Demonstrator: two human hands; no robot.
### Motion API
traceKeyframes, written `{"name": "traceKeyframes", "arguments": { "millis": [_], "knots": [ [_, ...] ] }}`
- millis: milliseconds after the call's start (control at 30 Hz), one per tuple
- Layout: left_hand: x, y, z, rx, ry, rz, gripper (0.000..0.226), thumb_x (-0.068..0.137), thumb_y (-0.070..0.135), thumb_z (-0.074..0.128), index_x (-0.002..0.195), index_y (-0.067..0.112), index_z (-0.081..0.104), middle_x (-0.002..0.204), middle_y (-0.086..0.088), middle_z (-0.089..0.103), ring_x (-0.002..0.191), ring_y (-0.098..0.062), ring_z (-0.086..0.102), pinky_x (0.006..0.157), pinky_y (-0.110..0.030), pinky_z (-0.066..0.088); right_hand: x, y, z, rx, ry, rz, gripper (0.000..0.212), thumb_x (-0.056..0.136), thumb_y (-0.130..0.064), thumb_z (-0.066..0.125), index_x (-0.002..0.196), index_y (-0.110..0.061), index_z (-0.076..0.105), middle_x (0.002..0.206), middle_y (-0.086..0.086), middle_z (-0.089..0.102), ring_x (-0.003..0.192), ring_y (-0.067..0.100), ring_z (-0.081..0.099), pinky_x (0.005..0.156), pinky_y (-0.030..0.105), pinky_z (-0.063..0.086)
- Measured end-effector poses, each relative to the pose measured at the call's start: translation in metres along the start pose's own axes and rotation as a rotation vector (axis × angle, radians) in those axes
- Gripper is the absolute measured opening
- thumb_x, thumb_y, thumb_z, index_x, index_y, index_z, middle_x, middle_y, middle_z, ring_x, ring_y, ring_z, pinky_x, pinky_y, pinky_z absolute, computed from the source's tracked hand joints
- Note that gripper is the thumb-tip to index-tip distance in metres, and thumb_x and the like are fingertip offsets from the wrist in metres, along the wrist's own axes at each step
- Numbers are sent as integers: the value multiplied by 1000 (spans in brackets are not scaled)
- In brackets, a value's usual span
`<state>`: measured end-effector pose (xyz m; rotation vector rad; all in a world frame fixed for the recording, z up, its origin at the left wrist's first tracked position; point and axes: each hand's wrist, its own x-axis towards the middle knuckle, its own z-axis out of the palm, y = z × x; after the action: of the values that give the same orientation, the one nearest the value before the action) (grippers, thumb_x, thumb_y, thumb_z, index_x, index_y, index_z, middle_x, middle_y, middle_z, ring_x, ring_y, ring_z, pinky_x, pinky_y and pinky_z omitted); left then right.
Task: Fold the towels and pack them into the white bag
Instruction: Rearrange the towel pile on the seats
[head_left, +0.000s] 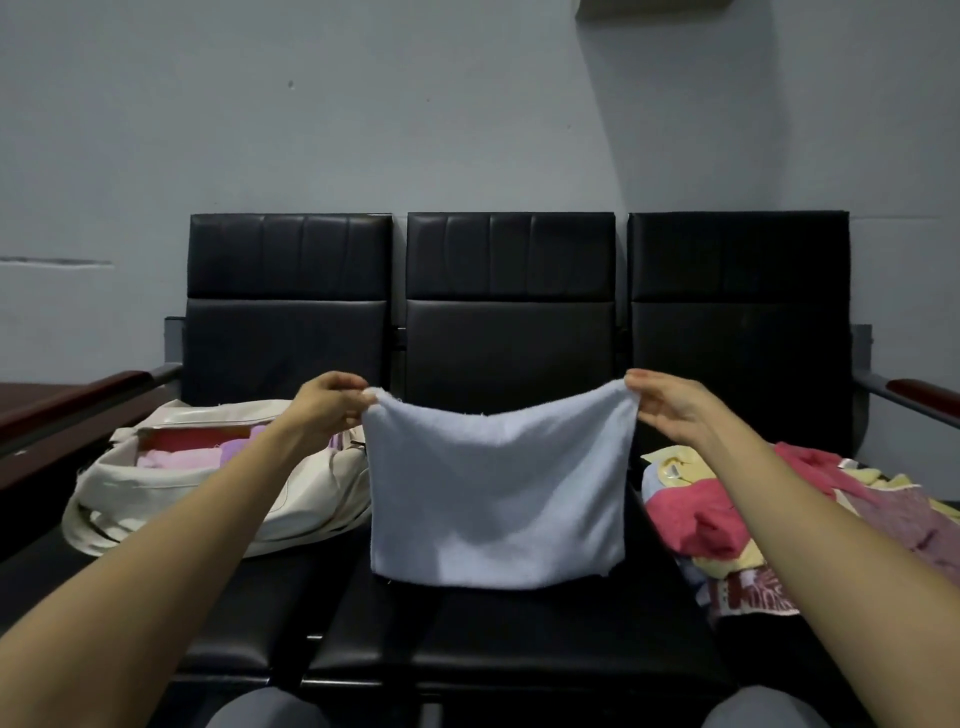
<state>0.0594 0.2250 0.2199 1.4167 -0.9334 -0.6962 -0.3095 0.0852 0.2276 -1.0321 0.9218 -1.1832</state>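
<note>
Head camera view, looking down past two outstretched bare arms at a row of three black seats (511, 623) against a grey wall. Both hands hold up a pale blue towel (497, 493) above the middle seat: the left hand (332, 402) pinches its top left corner, the right hand (667, 408) pinches its top right corner. On the left seat lies an open white bag (171, 499) with pink and purple cloth inside. On the right seat sits a pile of towels (727, 519), pink, yellow and patterned.

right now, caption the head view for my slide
Left hand and right hand hold a pale blue terry towel by its corners, between an open white bag and colourful unfolded towels.
</note>
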Motion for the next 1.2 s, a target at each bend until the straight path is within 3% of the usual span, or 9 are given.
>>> {"name": "traceKeyframes", "arguments": {
  "millis": [133,233,433,600,767,867,967,1133,1200],
  "knots": [
    [-7,17,1,-91,69,33,27,88,2,65,114,6,59,96,-13,63,77,-20,62,60,-27,56,-11,-15,5,-73,54,-236,16,85,-2,68,95,-15,67,99,8,67,91,18,65,73,25,53],
    [-14,29,0,-87,223,171,25,89,12,66,114,13,61,110,-9,65,99,-27,64,83,-45,56,-22,-24,5,-143,93,-440,16,84,-9,70,97,-19,67,102,2,66,98,15,64,81,25,53],
    [-38,49,-4,-182,270,460,14,90,13,64,92,26,61,96,7,64,102,-14,61,85,-22,52,-50,-41,1,79,10,-581,28,63,-26,76,89,-21,66,94,-3,67,95,13,66,80,24,55],
    [-40,63,-1,-123,297,582,12,90,15,64,96,25,59,95,11,61,91,-4,60,75,-13,51,-49,-49,2,81,86,-656,14,79,-13,75,86,-19,65,92,-1,67,91,14,66,75,23,55],
    [-3,58,4,60,287,362,24,88,18,68,108,11,57,103,-4,62,96,-17,59,80,-24,51,-12,-38,-1,-167,209,-617,12,86,-10,70,86,-20,63,93,-2,66,96,15,64,77,27,55],
    [22,38,12,95,240,158,28,86,15,70,108,9,54,108,-13,59,98,-24,60,74,-28,52,24,-19,-7,-286,233,-481,15,84,-10,72,83,-21,63,94,3,66,99,23,64,88,42,56],
    [53,10,27,64,216,13,30,83,8,73,104,7,52,112,-19,59,93,-26,62,64,-27,50,58,7,-12,-349,253,-347,17,81,-8,74,81,-20,62,96,6,66,100,27,64,92,43,54],
    [118,-62,62,176,276,-110,20,84,6,71,84,11,51,111,-23,61,89,-27,60,65,-33,55,112,69,-20,-393,279,-139,18,80,-4,74,76,-17,62,86,7,65,97,33,65,78,39,55],
    [140,-91,72,194,265,-132,14,87,7,66,90,10,52,105,-21,60,88,-29,60,65,-36,55,133,95,-23,-387,279,-91,17,82,-2,72,77,-17,63,89,8,65,98,32,64,78,39,55]
  ]
}}
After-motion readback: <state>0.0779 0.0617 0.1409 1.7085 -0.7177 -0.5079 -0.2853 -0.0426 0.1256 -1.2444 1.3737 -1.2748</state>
